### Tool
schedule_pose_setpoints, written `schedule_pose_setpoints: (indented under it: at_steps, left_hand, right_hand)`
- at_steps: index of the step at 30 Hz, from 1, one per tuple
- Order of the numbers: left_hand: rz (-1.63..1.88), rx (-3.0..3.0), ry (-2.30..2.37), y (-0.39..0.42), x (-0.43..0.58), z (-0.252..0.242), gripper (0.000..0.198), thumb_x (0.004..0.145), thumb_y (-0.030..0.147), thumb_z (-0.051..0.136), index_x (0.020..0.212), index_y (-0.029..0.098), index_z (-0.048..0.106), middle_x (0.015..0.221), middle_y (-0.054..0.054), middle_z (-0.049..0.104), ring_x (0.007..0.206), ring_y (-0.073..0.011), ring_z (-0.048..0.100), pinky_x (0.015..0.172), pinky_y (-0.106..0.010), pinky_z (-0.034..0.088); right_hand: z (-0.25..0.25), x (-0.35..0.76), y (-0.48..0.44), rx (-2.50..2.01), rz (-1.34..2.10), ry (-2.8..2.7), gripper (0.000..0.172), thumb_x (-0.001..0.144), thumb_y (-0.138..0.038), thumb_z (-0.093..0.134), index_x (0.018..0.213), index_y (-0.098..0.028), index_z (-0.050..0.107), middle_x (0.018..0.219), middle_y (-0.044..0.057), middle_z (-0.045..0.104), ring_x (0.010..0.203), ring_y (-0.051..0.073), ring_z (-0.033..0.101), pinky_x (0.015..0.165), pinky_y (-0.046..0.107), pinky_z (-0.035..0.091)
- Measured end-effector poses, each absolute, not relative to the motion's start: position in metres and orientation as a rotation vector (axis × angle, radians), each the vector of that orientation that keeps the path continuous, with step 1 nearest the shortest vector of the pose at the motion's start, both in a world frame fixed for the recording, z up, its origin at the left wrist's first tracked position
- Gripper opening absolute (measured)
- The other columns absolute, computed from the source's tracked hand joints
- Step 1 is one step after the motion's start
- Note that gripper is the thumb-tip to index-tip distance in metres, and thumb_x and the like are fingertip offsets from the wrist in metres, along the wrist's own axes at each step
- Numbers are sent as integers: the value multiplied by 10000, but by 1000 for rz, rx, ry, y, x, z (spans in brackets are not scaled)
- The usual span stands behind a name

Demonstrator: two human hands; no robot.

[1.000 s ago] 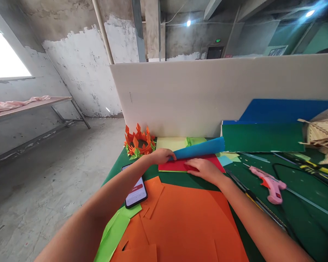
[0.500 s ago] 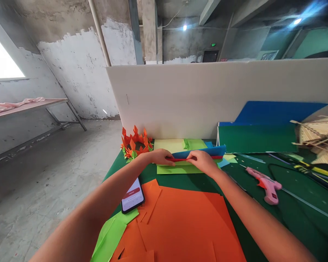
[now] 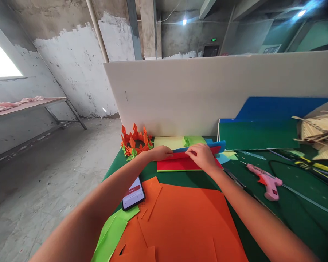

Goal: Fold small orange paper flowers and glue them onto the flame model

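Fingers (image 3: pixel 169 154) of the left hand (image 3: pixel 160 153) are bent closed over the left end of a raised red paper (image 3: pixel 177 155) at the centre of the frame, though how its thumb sits cannot be told. Farther right along the same flap, the right hand (image 3: pixel 202 155) pinches, thumb and forefinger drawn together with no visible gap. Two spaced grips probably keep the flap level and stop it curling back.

Just below lies a flat red sheet (image 3: pixel 177 165), lime green showing along its near edge. A blue sheet (image 3: pixel 221 146) curls up right behind the flap, partly hidden by the right hand, and looks the likeliest thing to get in the way.

Beyond are pale yellow paper (image 3: pixel 165 141) and a folded lime packet (image 3: pixel 194 140), with a white foam board (image 3: pixel 166 94) closing off the far side. An orange origami crown (image 3: pixel 132 144) sits left of centre, clear of the wrist. Orange card (image 3: pixel 186 218) fills the lower centre; the left forearm partly covers a smartphone (image 3: pixel 133 198) beside it. At right, a pink glue gun (image 3: pixel 268 182) lies well apart from the right hand, its placement perhaps leaving the working spot free.
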State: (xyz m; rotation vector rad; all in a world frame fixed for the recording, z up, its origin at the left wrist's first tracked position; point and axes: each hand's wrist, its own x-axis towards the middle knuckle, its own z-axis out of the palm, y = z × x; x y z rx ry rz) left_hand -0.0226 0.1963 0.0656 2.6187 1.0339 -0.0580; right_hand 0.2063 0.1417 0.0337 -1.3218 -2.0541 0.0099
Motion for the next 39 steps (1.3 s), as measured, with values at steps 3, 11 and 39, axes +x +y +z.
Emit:
schedule_pose_setpoints:
  at_steps: [3, 11, 39]
  left_hand:
    - [-15, 2639, 1068, 199, -24, 63, 341, 944, 317, 396, 1038, 191, 699, 1035, -59, 725, 889, -197, 630, 720, -240, 430]
    - [67, 2669, 1108, 204, -30, 53, 302, 952, 282, 376, 972, 182, 660, 1009, -73, 710, 896, -204, 620, 739, -252, 427]
    - [-5, 2714, 1057, 187, -12, 74, 259, 854, 320, 477, 846, 188, 699, 807, -33, 684, 712, -171, 567, 606, -255, 373]
  right_hand:
    - [37, 204, 128, -1235, -97, -2130, 202, 924, -324, 537, 992, -202, 682, 1095, 121, 685, 1053, 294, 576, 907, 443, 412]
    - [0, 216, 113, -1134, -155, -2447, 285, 902, -298, 581, 1163, -208, 653, 1226, 111, 660, 1103, 287, 611, 906, 448, 504]
    - [24, 210, 135, -1276, -138, -2068, 242, 952, -314, 479, 818, -190, 638, 873, 103, 672, 869, 257, 594, 756, 374, 452]
